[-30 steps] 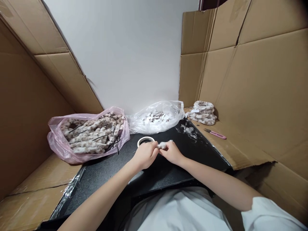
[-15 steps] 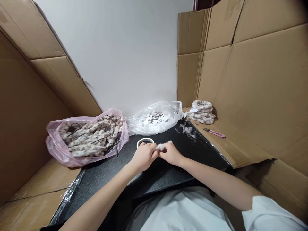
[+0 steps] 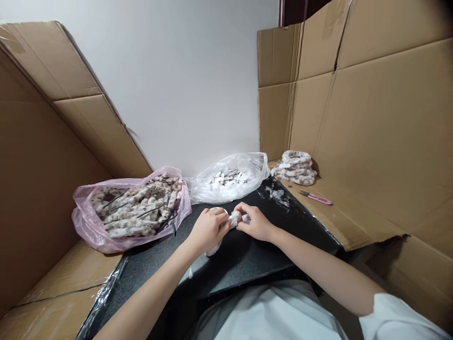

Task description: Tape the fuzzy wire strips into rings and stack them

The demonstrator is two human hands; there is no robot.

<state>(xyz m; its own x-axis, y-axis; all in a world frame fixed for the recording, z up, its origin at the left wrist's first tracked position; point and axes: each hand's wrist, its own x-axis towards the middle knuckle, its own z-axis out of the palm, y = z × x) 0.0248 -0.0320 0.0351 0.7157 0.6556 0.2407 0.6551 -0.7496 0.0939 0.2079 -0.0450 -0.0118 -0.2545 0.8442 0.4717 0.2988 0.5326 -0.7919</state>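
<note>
The fuzzy strip [image 3: 235,218], mottled whitish and grey, is on the near side of the clear bag [image 3: 247,186], held up between the two hands. It looks light and very soft, so it should squash readily under the fingertips and give little resistance to bending. Whether a stiffer core runs inside it cannot be seen (the fur and fingers cover most of it). Slipping seems a smaller worry than loose fibres pulling away. A close pinch on each side of the short exposed stretch seems the surest hold, pressed through the fur rather than on its tips.

The left hand [image 3: 211,229] is closed on the strip's left part, thumb against fingers; the right hand [image 3: 256,223] curls around its right part, pinching with thumb and fingers.

A white ring [image 3: 220,209], mostly hidden behind the left hand, is also nearer than the clear bag on the dark tabletop [image 3: 244,264]. Left of the clear bag, a pink bag [image 3: 83,222] holds similar furry lengths [image 3: 138,212]; to its right are loose fluff [image 3: 279,196], a stack of furry loops [image 3: 297,169] and pink-handled snips [image 3: 316,198].
</note>
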